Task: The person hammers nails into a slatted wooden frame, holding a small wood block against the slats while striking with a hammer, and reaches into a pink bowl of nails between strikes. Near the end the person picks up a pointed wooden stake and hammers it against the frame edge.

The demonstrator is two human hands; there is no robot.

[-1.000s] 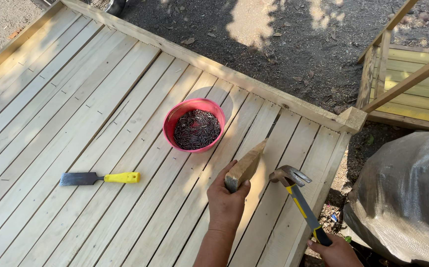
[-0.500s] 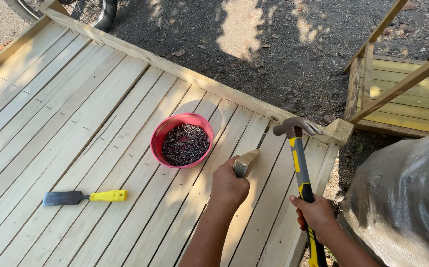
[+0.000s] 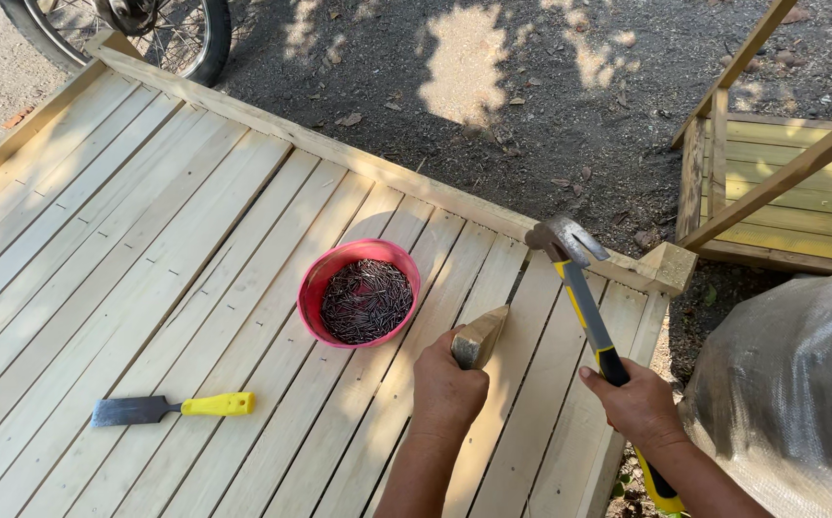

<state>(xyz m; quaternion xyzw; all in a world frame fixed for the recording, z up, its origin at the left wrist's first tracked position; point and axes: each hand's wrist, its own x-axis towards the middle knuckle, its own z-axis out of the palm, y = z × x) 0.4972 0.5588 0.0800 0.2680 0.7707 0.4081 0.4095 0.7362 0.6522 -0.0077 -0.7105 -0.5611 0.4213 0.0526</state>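
Observation:
My left hand [image 3: 446, 388] grips a short wooden block [image 3: 481, 336] and holds it against the pale plank deck [image 3: 147, 269], near the deck's right end. My right hand [image 3: 638, 408] is closed on the yellow and black handle of a claw hammer [image 3: 567, 245], whose steel head is raised above the planks, just right of the block. A red bowl [image 3: 331, 273] full of dark nails [image 3: 368, 299] stands on the deck just left of the block.
A chisel with a yellow handle [image 3: 171, 408] lies on the planks at lower left. A wheel [image 3: 123, 34] stands at the deck's far corner. Another wooden frame [image 3: 790, 182] sits at right, above a grey plastic-covered bundle [image 3: 799, 393]. Beyond the deck is dirt ground.
The hammer has swung up from lying low by the deck edge to a raised position. My left hand has brought the block down onto the planks. The view has shifted.

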